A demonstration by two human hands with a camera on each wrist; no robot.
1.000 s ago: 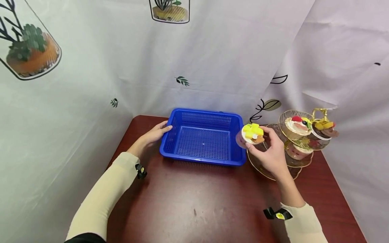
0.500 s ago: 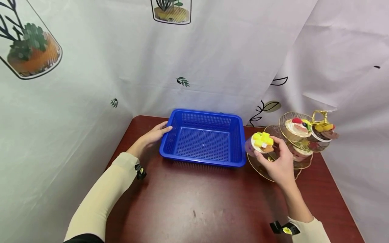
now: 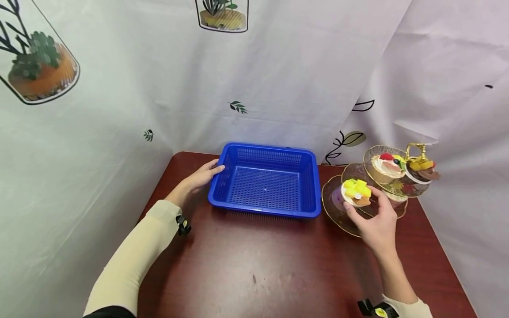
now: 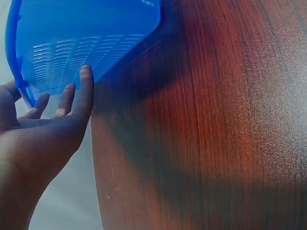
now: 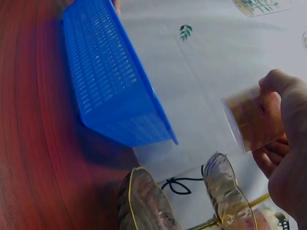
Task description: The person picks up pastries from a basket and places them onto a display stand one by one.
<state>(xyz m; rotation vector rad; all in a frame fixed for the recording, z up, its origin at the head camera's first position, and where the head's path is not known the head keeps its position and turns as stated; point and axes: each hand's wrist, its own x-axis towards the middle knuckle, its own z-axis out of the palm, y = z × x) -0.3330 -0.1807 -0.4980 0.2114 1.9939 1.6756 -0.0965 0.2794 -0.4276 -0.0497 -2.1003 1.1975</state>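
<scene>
Right grip: the right hand (image 3: pixel 375 221) pinches a dessert cup (image 3: pixel 354 194) between thumb and curled fingers, the cup tipped a little toward the person.
Left grip: the left hand (image 3: pixel 199 176) holds nothing; its fingers lie straight against the outer left wall of the blue basket (image 3: pixel 265 179), thumb on the rim.
Cup's place: above the lowest glass plate of the tiered stand (image 3: pixel 334 212), at about 3 o'clock from the basket; whether its base touches the plate cannot be made out, it seems just clear of it.
Cup's look: yellow cubes and a brown piece on white cream, clear sides in the right wrist view (image 5: pixel 254 120).
Right arm: forearm runs up from 5 o'clock, wrist bent back, palm toward the stand.
Left arm: cream sleeve (image 3: pixel 131 260) stretched from 7 o'clock, hand at the basket's 9 o'clock side (image 4: pixel 43 129).
Stand: two more desserts (image 3: pixel 387 163) sit on its upper plates, at 2 o'clock from the hand.
Surface: dark red table (image 3: pixel 254 269) under everything.
</scene>
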